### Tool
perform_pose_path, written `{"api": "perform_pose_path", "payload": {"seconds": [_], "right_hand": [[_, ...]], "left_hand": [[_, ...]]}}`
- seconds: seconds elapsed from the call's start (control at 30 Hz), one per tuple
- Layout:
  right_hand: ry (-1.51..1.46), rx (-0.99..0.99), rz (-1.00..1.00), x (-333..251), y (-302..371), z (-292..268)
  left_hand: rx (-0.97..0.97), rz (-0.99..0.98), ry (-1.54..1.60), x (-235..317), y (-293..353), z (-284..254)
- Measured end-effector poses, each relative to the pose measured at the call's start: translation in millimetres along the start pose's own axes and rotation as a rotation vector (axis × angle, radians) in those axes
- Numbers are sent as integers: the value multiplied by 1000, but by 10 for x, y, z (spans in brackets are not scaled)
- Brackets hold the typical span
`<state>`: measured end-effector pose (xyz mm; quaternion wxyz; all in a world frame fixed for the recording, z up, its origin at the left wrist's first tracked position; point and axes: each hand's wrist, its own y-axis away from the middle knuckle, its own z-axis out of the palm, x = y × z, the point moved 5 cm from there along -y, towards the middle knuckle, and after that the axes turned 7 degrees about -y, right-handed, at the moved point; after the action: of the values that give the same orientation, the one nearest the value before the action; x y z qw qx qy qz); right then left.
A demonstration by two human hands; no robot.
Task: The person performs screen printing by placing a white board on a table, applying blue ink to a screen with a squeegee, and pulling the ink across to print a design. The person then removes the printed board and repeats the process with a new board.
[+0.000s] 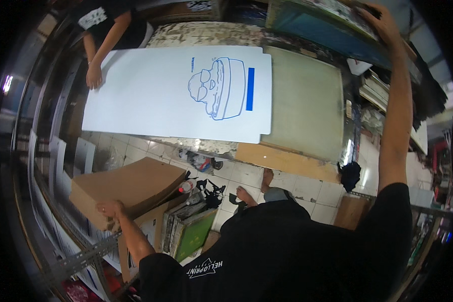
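Our right hand (383, 24) grasped the tilted screen frame (323, 33); we judged steady support best, clear of the printed sheet (156, 93). Our left hand (112, 209) touched cardboard (131, 185), grip unclear.

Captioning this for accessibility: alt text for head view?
A person's right hand is at the edge of a framed bluish panel, upper right, and their left hand touches brown cardboard, lower left. On a worktable, a large white sheet bears a blue line drawing; a co-worker's hand touches its left end.
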<state>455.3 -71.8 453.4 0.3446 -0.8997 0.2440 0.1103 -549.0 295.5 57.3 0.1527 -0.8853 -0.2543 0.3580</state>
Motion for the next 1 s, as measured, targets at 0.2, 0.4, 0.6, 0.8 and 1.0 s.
{"api": "perform_pose_path", "payload": {"seconds": [0.2,0.4,0.6,0.8,1.0], "right_hand": [[-90,-36,-30,209,42,67],[-18,-58,58,121,82,45],[-56,-45,54,263,0,1],[51,-97,-4,355,-43,3],[31,-86,-33,300,-57,77]], "left_hand": [[67,33,-16,152,-1,-172],[-115,95,600,85,-289,-439],[-248,56,1021,87,-306,1],[-184,-61,1153,58,238,-111],[-105,-224,1385,-389,1274,-707]]}}
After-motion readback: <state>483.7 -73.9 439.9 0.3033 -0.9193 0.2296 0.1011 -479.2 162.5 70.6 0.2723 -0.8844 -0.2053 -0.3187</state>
